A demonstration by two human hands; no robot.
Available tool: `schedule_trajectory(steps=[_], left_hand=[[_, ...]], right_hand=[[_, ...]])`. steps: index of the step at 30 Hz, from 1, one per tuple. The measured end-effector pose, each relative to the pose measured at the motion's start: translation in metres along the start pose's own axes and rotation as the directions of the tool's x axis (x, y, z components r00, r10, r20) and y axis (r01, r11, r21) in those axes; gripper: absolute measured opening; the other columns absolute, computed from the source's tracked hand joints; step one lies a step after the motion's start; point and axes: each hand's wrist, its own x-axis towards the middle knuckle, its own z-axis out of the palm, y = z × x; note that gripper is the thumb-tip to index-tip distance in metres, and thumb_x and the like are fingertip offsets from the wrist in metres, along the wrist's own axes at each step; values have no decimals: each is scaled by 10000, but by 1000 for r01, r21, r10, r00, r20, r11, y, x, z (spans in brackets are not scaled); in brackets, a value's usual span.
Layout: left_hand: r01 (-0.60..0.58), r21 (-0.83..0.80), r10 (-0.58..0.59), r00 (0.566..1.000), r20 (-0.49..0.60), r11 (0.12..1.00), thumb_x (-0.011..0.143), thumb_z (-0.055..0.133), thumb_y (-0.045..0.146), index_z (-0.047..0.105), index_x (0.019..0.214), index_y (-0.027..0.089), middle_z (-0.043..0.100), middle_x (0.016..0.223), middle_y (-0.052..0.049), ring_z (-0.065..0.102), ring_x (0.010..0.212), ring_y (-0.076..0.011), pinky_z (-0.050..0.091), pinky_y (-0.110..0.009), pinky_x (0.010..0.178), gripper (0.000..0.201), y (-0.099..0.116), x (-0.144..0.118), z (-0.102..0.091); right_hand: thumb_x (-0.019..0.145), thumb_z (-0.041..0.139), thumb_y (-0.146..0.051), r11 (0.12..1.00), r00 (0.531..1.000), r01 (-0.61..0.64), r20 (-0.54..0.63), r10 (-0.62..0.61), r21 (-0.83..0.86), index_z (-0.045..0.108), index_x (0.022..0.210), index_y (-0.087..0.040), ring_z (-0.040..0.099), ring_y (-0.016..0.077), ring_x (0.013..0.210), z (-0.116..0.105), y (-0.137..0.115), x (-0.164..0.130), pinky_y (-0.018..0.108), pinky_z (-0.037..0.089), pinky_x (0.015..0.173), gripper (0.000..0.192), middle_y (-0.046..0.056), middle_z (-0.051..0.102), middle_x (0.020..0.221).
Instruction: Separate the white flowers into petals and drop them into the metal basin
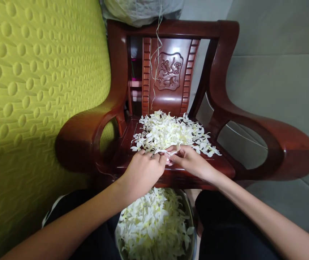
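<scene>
A heap of white flowers (170,131) lies on the seat of a dark red wooden chair (226,164). My left hand (142,172) and my right hand (191,159) meet at the heap's near edge. Both pinch one white flower (170,151) between their fingertips. A thin white thread (156,61) hangs down in front of the chair's carved back; whether it reaches my hands I cannot tell. Between my knees stands a metal bowl (190,213) full of white flowers (154,225).
A yellow-green embossed mattress (35,90) leans at the left, against the chair's left armrest (81,133). The right armrest (279,144) curves out at the right. A plastic bag (140,11) sits on top of the chair back. Grey floor (279,72) lies to the right.
</scene>
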Motion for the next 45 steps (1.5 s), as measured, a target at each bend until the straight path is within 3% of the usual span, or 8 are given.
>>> schedule_trajectory(steps=[11, 16, 18, 21, 25, 30, 38, 45], left_hand=[[10, -217, -21, 999, -48, 976, 886, 418, 96, 592, 933, 169, 697, 729, -25, 650, 637, -188, 473, -295, 583, 194, -5, -3, -8], [161, -241, -162, 987, 18, 957, 929, 370, 201, 589, 865, 170, 685, 723, -50, 644, 629, -214, 457, -325, 583, 230, -6, -2, -10], [261, -465, -259, 963, 70, 846, 953, 343, 271, 583, 881, 185, 679, 728, -32, 635, 616, -181, 464, -298, 587, 265, -7, 0, -13], [317, -815, -277, 940, 200, 486, 962, 323, 360, 583, 834, 183, 656, 716, -5, 606, 553, -119, 475, -235, 556, 340, -7, 3, -15], [312, -926, -241, 935, 260, 212, 915, 434, 289, 597, 769, 149, 657, 713, -10, 569, 494, -86, 464, -200, 506, 260, -9, 7, -14], [326, -880, -298, 927, 227, 346, 905, 419, 226, 634, 758, 152, 638, 640, -3, 590, 532, -110, 460, -214, 529, 271, -14, 9, -14], [207, -460, -222, 975, 21, 863, 870, 408, 143, 610, 762, 174, 650, 622, -9, 573, 520, -144, 392, -255, 529, 231, -3, -1, -16], [110, -276, -180, 953, -244, 955, 853, 399, 126, 576, 708, 159, 541, 501, 1, 503, 453, -143, 311, -287, 501, 232, 7, -10, -18]], right_hand=[[766, 667, -409, 993, 994, -11, -107, 24, 121, 666, 675, -149, 544, 145, 631, 3, -22, -6, 278, 426, 640, 275, 12, 611, 633], [666, 767, -336, 962, 973, -83, -188, 135, 261, 682, 707, -148, 578, 137, 646, 0, -15, -1, 267, 448, 665, 210, 7, 641, 650], [636, 789, -311, 945, 966, -75, -210, 148, 320, 681, 731, -156, 588, 134, 637, 0, -16, -1, 269, 460, 671, 211, -5, 643, 649], [598, 810, -292, 930, 958, -39, -252, 139, 365, 671, 740, -156, 595, 139, 622, 1, -18, -2, 287, 478, 672, 241, -7, 649, 654], [592, 811, -309, 953, 942, -6, -318, 106, 302, 661, 774, -160, 628, 175, 664, 3, -20, -3, 318, 501, 685, 279, 20, 680, 711], [669, 770, -269, 989, 951, 94, -303, -55, 117, 667, 790, -192, 649, 191, 748, 4, -19, -7, 302, 509, 691, 177, 36, 711, 831], [716, 740, -221, 984, 959, 179, -225, -173, 7, 677, 797, -220, 640, 179, 716, 6, -26, -13, 297, 517, 677, 102, 14, 690, 778], [713, 745, -222, 986, 947, 162, -287, -142, 47, 655, 791, -207, 597, 154, 692, 7, -22, -7, 272, 486, 650, 120, 3, 656, 767]])
